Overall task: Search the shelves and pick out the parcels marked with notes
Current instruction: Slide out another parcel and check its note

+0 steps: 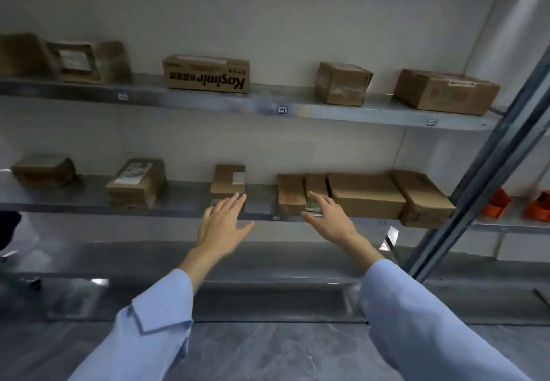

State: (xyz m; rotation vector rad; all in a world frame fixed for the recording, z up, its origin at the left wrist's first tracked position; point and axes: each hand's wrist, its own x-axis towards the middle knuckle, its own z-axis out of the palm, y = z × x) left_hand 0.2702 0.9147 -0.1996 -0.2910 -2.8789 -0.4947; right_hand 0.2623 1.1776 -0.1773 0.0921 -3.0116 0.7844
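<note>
Closest to the camera, two pale blue sleeves, the left sleeve (148, 321) and the right sleeve (416, 321), are held out above a grey floor (268, 351) toward the middle shelf (184, 202).

The left hand (221, 225) is at the front edge of the middle shelf with its fingers straight and spread, grasping nothing. Its fingertips lie just below a small box (227, 181) that has a white label. The right hand (331, 219) is at the same edge, further right, with its fingers also extended and released. Its fingertips lie over the front of a narrow box (316, 185), where there is a pale patch too blurred to read. I cannot tell whether either hand is touching cardboard.

The narrow box is packed in a tight row on the middle shelf, between a square box (290, 196) and a wide flat box (364, 194), with an end box (422, 199) at the row's right end. At the left of that shelf are a labelled box (137, 182) and a dark box (44, 170).

Above the middle shelf, the upper shelf (268, 103) carries more parcels, among them a printed box (205, 73) whose lettering is upside down.
</note>
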